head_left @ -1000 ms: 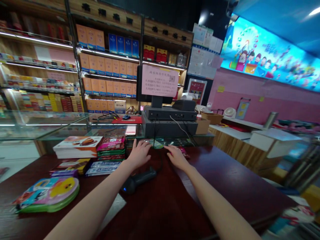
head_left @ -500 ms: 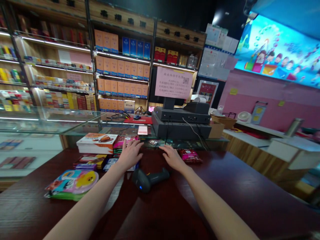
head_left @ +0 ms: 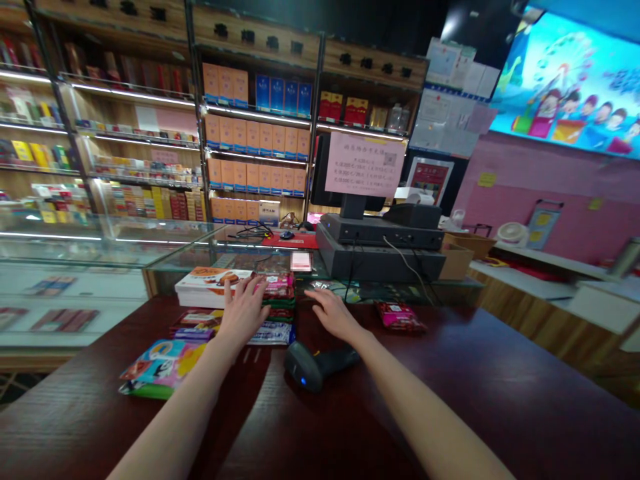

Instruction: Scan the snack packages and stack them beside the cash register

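Left hand [head_left: 243,312] lies open, its fingers [head_left: 239,291] spread and unclenched at the white box stack [head_left: 213,290], grasping nothing. The pink packet stack [head_left: 278,293] stands at that hand's 2 o'clock. Right hand [head_left: 334,315] is also open and empty. The scanner [head_left: 320,365] lies on the surface [head_left: 450,400] at its 6 o'clock, the red packet [head_left: 400,316] at its 3 o'clock.

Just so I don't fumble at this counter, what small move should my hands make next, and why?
I'd suggest reaching your right hand down to the black barcode scanner. It probably makes sense because the scanner lies on the dark wood counter just below that hand, within easy reach, while your left hand is up by the stacked red packets.
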Demonstrator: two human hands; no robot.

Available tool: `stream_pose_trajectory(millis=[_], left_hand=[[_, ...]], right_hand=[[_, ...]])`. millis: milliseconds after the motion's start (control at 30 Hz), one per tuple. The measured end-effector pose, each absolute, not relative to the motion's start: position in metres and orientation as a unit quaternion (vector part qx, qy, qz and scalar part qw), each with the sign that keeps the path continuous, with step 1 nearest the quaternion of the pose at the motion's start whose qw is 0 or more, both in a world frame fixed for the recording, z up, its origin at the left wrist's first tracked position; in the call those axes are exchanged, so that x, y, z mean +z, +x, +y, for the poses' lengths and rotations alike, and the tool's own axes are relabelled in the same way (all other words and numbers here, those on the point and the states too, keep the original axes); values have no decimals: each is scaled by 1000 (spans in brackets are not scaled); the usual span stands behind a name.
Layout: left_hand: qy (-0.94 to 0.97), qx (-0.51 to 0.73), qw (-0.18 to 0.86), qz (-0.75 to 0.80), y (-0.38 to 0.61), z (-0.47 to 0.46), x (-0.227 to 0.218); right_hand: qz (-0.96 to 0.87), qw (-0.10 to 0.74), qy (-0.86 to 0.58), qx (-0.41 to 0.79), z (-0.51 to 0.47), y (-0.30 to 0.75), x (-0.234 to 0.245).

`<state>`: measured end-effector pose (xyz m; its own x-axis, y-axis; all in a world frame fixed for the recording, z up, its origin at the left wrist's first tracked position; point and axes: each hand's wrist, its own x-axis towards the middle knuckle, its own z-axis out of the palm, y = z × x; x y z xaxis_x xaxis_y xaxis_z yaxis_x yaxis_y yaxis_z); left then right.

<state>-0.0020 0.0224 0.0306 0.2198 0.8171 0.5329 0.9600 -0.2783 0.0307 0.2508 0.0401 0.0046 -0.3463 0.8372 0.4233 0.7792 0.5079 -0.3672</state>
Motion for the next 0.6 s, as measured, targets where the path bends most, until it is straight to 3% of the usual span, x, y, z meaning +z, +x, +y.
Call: stream_pose_trajectory(millis=[600], left_hand=[[-739, -258, 185, -595, -16, 23, 7]], right_hand=[[-820, 320, -468, 74, 61, 208, 12]])
